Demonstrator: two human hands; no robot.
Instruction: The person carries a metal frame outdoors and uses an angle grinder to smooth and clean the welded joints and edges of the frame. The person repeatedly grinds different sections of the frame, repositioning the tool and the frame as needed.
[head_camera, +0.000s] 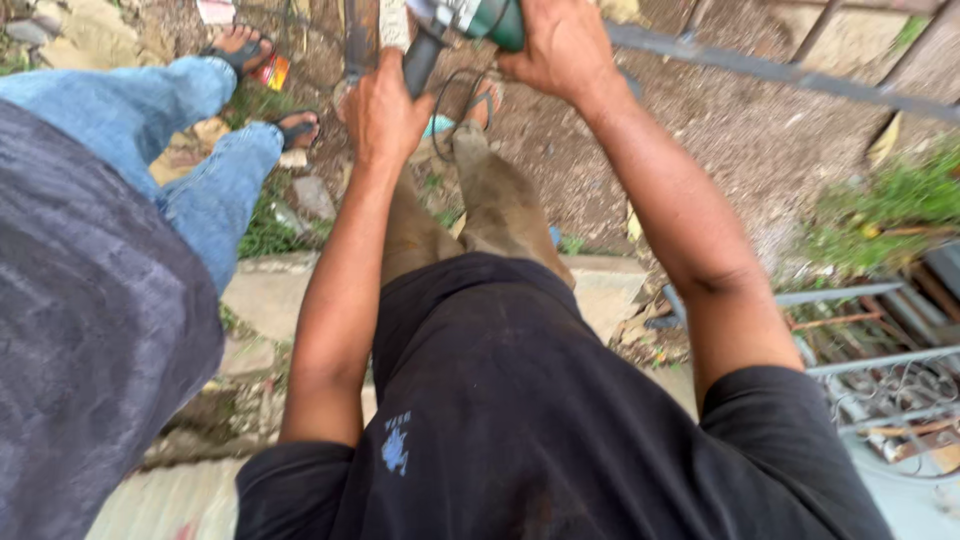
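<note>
At top centre of the frame, both my hands are on a green power tool (478, 18), most of which is cut off by the upper edge, so its working end cannot be seen. My left hand (385, 110) is clenched around the tool's dark side handle (420, 62), fingers wrapped out of sight on the far side. My right hand (562, 45) is clamped over the green body from above; its fingertips are hidden behind the housing. A thin dark cord (452, 115) loops down below the tool between my hands. Just left of the handle, a vertical dark metal bar (360, 35) runs out of the top edge; whether the tool touches it cannot be told. A grey metal rail (780, 72) crosses the upper right diagonally. Below, my black shirt (520, 420) fills the lower centre, and my muddy trousers (495, 200) hide most of the ground. Along the left, another person in blue jeans (150, 110) and sandals stands close, upper body cut off. Lower right, scrolled metalwork (890, 385) lies partly out of frame, detail blurred.
</note>
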